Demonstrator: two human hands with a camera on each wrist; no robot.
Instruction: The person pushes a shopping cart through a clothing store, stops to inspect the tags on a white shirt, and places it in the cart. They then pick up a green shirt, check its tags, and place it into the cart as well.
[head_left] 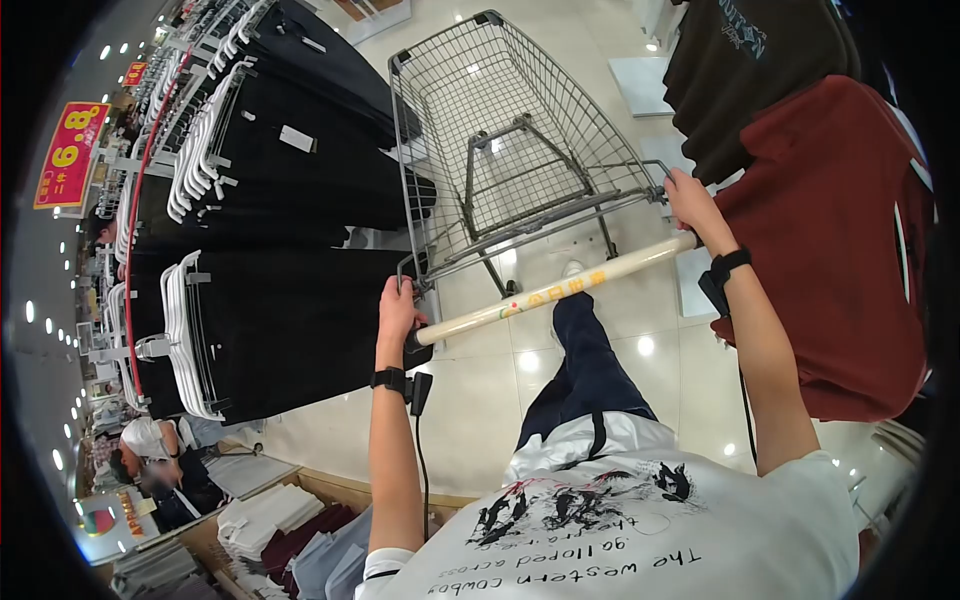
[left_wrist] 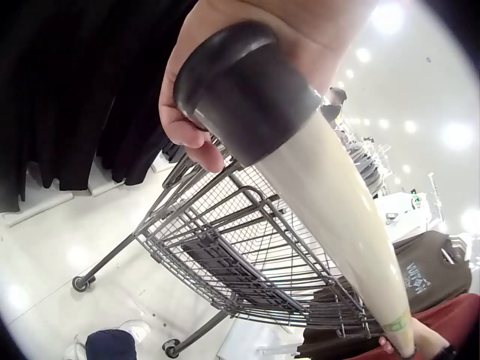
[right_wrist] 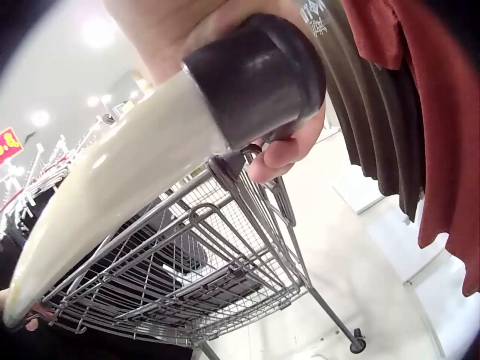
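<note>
A grey wire shopping cart [head_left: 510, 140] stands on the glossy tile floor, its basket holding nothing. Its cream handle bar [head_left: 560, 285] has black end caps [left_wrist: 247, 90]. My left hand [head_left: 397, 305] grips the bar's left end, fingers curled round the cap. My right hand [head_left: 690, 205] grips the right end cap [right_wrist: 259, 75]. The left wrist view shows the cart basket [left_wrist: 240, 255] from below with its wheels [left_wrist: 81, 283]. The right wrist view shows the basket [right_wrist: 195, 270] and a wheel [right_wrist: 358, 345].
Racks of black garments on white hangers [head_left: 250, 330] line the left. Dark brown [head_left: 750, 70] and red shirts [head_left: 840, 230] hang close on the right. A bin of folded clothes [head_left: 290, 540] sits at lower left. A person [head_left: 150, 450] bends at far left. A red price sign [head_left: 70, 150] hangs beyond.
</note>
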